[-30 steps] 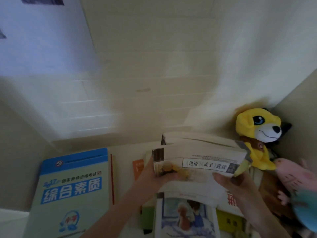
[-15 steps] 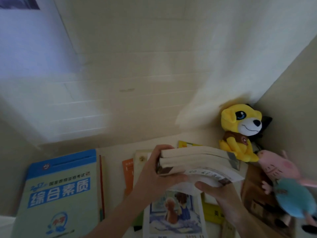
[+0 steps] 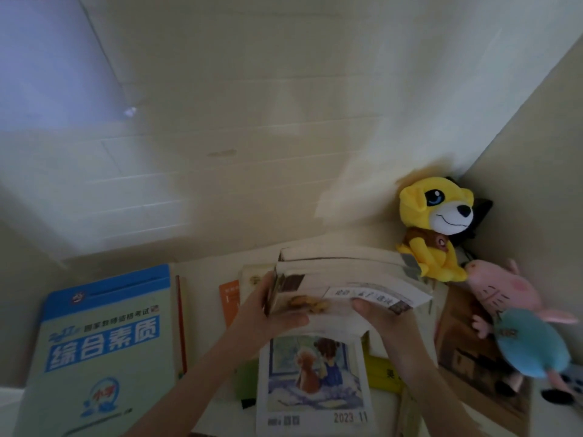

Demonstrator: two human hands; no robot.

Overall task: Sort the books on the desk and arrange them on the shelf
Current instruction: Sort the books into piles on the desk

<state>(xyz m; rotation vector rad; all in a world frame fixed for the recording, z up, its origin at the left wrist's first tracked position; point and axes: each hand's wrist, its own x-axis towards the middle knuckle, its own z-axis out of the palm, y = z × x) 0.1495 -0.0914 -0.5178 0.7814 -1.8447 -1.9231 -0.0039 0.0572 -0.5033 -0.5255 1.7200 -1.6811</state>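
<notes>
The left grip and right grip both clamp the books between them, just above the magazine.

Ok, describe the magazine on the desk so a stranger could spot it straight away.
Start at the big blue-and-green book at the left, then look right. The magazine lies flat beneath the held stack. Only it has a painted cover of two figures at a window, marked 2023 11.
</notes>
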